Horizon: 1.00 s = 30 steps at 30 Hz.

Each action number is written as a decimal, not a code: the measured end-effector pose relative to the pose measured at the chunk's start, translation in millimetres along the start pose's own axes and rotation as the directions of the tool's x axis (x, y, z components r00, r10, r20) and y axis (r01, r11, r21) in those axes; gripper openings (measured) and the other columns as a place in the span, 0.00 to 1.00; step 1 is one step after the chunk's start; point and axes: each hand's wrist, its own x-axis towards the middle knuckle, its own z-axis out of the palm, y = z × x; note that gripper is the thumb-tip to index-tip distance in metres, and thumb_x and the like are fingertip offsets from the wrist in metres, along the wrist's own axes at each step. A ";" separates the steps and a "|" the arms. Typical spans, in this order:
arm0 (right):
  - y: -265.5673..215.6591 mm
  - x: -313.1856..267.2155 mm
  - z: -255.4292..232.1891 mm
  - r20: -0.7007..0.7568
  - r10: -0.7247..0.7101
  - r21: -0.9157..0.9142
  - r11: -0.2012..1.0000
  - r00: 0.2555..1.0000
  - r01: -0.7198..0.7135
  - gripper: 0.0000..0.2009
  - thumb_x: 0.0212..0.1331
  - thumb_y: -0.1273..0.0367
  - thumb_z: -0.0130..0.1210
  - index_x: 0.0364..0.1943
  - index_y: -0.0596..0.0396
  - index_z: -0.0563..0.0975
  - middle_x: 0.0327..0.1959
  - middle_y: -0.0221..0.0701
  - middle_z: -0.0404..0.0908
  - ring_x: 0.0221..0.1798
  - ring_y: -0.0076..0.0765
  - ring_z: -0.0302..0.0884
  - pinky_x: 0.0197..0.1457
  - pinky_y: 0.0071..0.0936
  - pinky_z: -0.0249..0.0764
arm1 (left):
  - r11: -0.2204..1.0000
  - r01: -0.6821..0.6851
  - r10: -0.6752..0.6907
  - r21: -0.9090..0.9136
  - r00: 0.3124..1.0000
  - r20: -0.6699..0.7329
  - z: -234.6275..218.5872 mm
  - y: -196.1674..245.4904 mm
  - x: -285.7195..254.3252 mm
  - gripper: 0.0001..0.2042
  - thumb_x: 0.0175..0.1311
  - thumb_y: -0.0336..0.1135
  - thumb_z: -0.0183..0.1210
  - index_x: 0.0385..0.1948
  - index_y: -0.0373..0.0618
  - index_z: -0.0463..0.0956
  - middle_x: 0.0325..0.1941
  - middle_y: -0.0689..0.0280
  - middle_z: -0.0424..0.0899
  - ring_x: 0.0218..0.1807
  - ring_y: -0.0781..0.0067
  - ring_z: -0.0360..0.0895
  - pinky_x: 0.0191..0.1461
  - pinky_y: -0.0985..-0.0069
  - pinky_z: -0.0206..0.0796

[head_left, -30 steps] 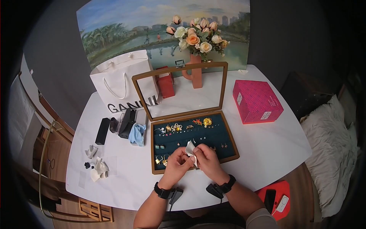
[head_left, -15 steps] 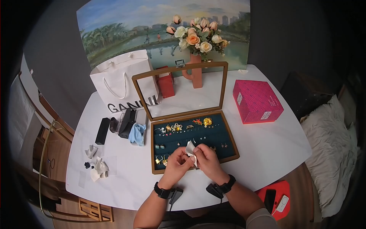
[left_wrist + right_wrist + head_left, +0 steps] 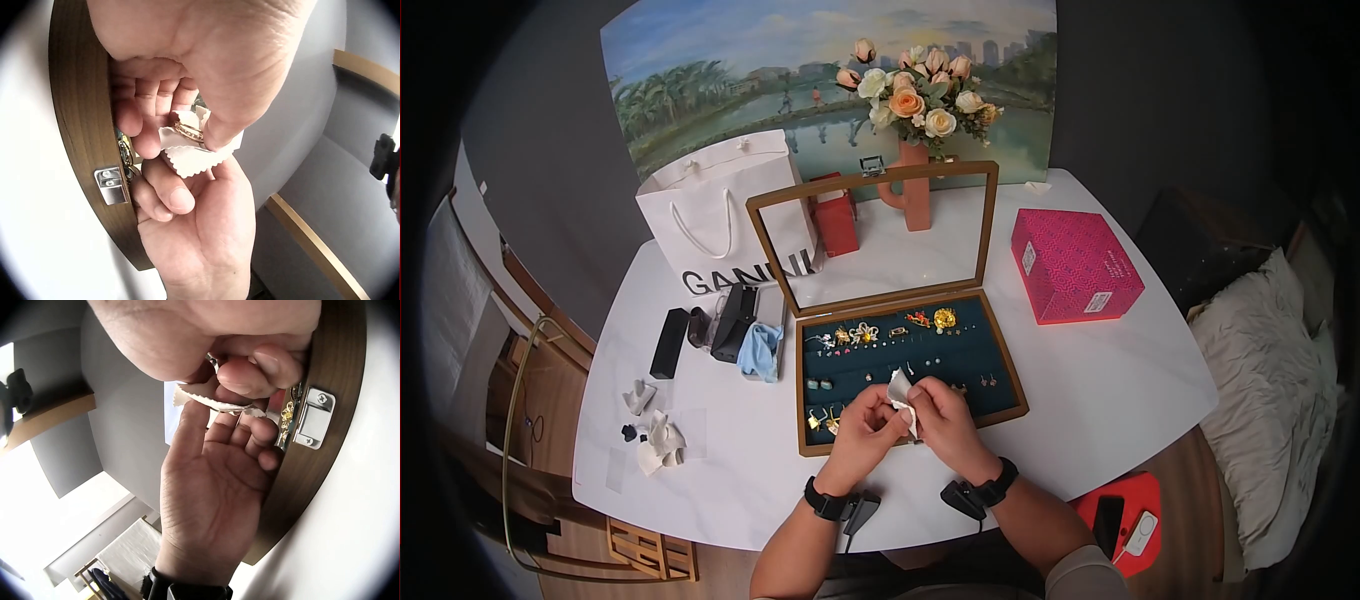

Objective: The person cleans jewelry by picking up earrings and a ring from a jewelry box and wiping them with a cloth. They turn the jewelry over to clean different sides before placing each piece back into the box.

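Above the front of an open jewelry box, both hands meet around a small off-white cloth with zigzag-cut edges. A gold ring set with small stones lies in its folds in the left wrist view. My left hand pinches the cloth, its thumb pressing beside the ring. My right hand grips the cloth from the other side with curled fingers. Rows of earrings, rings and brooches sit on the box's dark green lining; the hands cover part of the front rows.
The glass lid stands raised. At left are a white paper bag, a black box, a blue cloth and crumpled off-white cloths. A pink box stands right; a flower vase is behind.
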 end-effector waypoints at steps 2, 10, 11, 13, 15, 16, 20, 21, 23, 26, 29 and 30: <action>0.3 0.1 0.0 0.000 0.002 -0.004 1.000 1.000 -0.002 0.09 0.78 0.68 0.50 0.39 0.60 0.76 0.28 0.26 0.76 0.29 0.16 0.72 0.32 0.22 0.70 | 1.000 -0.002 0.002 0.000 1.000 0.001 -0.2 -0.4 0.1 0.14 0.73 0.34 0.64 0.54 0.39 0.75 0.37 0.70 0.84 0.38 0.84 0.81 0.45 0.82 0.76; -0.5 0.3 0.3 -0.011 0.000 -0.035 0.999 1.000 -0.001 0.09 0.78 0.69 0.50 0.39 0.60 0.76 0.27 0.26 0.76 0.29 0.17 0.71 0.31 0.23 0.69 | 1.000 0.001 -0.002 0.009 1.000 0.004 -1.4 -1.5 -0.2 0.14 0.74 0.34 0.64 0.55 0.39 0.74 0.37 0.70 0.84 0.39 0.84 0.81 0.45 0.82 0.76; 0.6 0.5 0.2 -0.013 0.003 -0.036 0.999 1.000 -0.003 0.09 0.78 0.69 0.50 0.39 0.60 0.76 0.27 0.26 0.76 0.28 0.17 0.71 0.31 0.23 0.68 | 1.000 0.001 -0.001 0.007 1.000 0.005 -1.3 -1.3 -0.1 0.15 0.74 0.34 0.64 0.55 0.39 0.74 0.37 0.70 0.84 0.39 0.84 0.81 0.45 0.82 0.76; -0.4 0.0 0.9 -0.016 0.002 -0.030 1.000 1.000 -0.002 0.10 0.78 0.69 0.50 0.39 0.60 0.76 0.27 0.26 0.76 0.28 0.17 0.71 0.30 0.23 0.68 | 1.000 -0.001 0.001 0.001 1.000 0.006 -0.8 -0.8 0.1 0.15 0.74 0.33 0.64 0.55 0.39 0.74 0.37 0.71 0.84 0.39 0.84 0.81 0.45 0.82 0.76; 0.7 -0.1 1.2 -0.019 -0.001 -0.022 1.000 1.000 0.000 0.10 0.78 0.69 0.50 0.39 0.60 0.76 0.27 0.26 0.75 0.28 0.17 0.71 0.30 0.23 0.68 | 1.000 -0.003 0.003 -0.004 1.000 0.004 -0.4 -0.8 0.1 0.14 0.74 0.33 0.63 0.55 0.39 0.74 0.37 0.70 0.84 0.39 0.84 0.81 0.45 0.82 0.76; 3.5 0.5 0.9 -0.021 -0.002 -0.017 1.000 1.000 0.002 0.10 0.78 0.68 0.50 0.39 0.60 0.76 0.26 0.26 0.75 0.28 0.17 0.71 0.30 0.23 0.67 | 1.000 -0.004 0.004 -0.006 1.000 0.003 -0.4 -0.8 0.1 0.14 0.74 0.33 0.63 0.55 0.39 0.74 0.37 0.70 0.84 0.39 0.84 0.81 0.45 0.82 0.76; 6.5 1.8 -0.6 -0.017 0.017 0.022 1.000 1.000 -0.017 0.11 0.78 0.67 0.51 0.38 0.59 0.75 0.26 0.24 0.74 0.27 0.15 0.69 0.29 0.22 0.66 | 1.000 0.007 -0.007 0.003 1.000 -0.005 -1.2 -1.3 -0.3 0.14 0.72 0.32 0.65 0.54 0.39 0.75 0.36 0.71 0.84 0.38 0.84 0.81 0.45 0.83 0.75; 5.3 1.6 -0.5 -0.020 0.015 0.025 1.000 1.000 -0.014 0.11 0.78 0.67 0.51 0.37 0.59 0.75 0.26 0.24 0.73 0.27 0.15 0.68 0.29 0.22 0.65 | 1.000 0.011 -0.011 0.005 1.000 -0.007 -1.6 -2.2 -0.2 0.14 0.72 0.31 0.66 0.53 0.39 0.76 0.35 0.71 0.84 0.38 0.84 0.81 0.45 0.83 0.75; 1.9 1.0 -0.2 -0.027 0.009 0.031 0.999 1.000 -0.008 0.12 0.79 0.66 0.51 0.36 0.58 0.75 0.25 0.22 0.72 0.27 0.14 0.67 0.28 0.21 0.64 | 1.000 0.016 -0.016 -0.003 1.000 -0.012 -1.4 -2.1 -0.3 0.14 0.70 0.31 0.68 0.53 0.39 0.77 0.35 0.71 0.85 0.37 0.85 0.81 0.44 0.83 0.75; 3.1 1.3 0.0 -0.034 0.018 0.096 0.995 0.999 -0.014 0.12 0.79 0.64 0.51 0.37 0.56 0.76 0.24 0.18 0.71 0.23 0.09 0.64 0.23 0.16 0.59 | 0.999 0.016 -0.017 -0.028 1.000 -0.014 -0.1 -0.5 -0.3 0.15 0.67 0.30 0.70 0.52 0.40 0.78 0.34 0.72 0.85 0.36 0.85 0.81 0.44 0.83 0.75; 7.4 2.9 -1.5 -0.022 0.005 0.088 0.996 1.000 -0.003 0.13 0.79 0.63 0.51 0.37 0.55 0.76 0.23 0.17 0.71 0.23 0.09 0.64 0.23 0.16 0.58 | 0.999 0.021 -0.022 -0.031 0.999 -0.025 -0.1 -0.3 -0.5 0.16 0.66 0.28 0.70 0.52 0.39 0.78 0.35 0.71 0.85 0.37 0.84 0.81 0.44 0.83 0.75; 5.8 2.3 -2.1 -0.006 0.014 0.063 0.998 1.000 -0.013 0.13 0.79 0.63 0.51 0.37 0.56 0.76 0.24 0.18 0.71 0.24 0.10 0.65 0.24 0.17 0.60 | 0.999 0.025 -0.026 -0.025 0.999 -0.039 0.0 -0.1 -1.3 0.16 0.67 0.28 0.70 0.53 0.39 0.78 0.36 0.71 0.85 0.37 0.84 0.82 0.45 0.83 0.76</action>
